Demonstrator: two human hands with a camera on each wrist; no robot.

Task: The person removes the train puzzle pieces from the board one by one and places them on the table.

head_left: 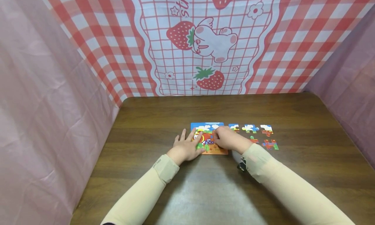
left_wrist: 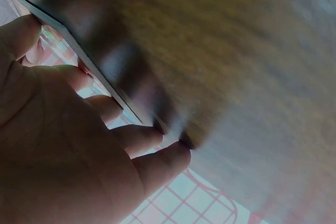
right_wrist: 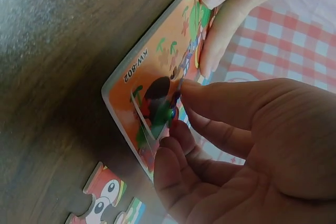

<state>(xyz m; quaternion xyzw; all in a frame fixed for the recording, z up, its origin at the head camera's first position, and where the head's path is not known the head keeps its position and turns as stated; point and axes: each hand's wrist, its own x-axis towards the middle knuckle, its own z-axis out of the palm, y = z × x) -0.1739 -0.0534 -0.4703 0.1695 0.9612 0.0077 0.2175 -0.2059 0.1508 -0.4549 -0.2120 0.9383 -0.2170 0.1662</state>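
Note:
A jigsaw puzzle board (head_left: pixel 218 151) with a colourful cartoon picture lies on the table, printed "KW-802" at one corner. My left hand (head_left: pixel 187 148) rests across its left side, fingers spread and fairly straight; in the left wrist view the fingers (left_wrist: pixel 163 166) reach along the board's edge. Over the right side, my right hand (head_left: pixel 229 138) pinches a puzzle piece (right_wrist: pixel 160 121) between thumb and fingers. That piece looks tilted against the board, its light edge raised; the fingers hide much of it. A loose piece with cartoon eyes (right_wrist: pixel 107 188) lies near the board.
Right of the board lie several loose pieces, among them a blue-and-white one (head_left: pixel 250 129), a cloud one (head_left: pixel 266 130) and a red-and-green one (head_left: pixel 270 144). A strawberry-print cloth (head_left: pixel 205 72) hangs behind the wooden table (head_left: pixel 152 114). Pink curtains (head_left: pixel 52 104) flank it.

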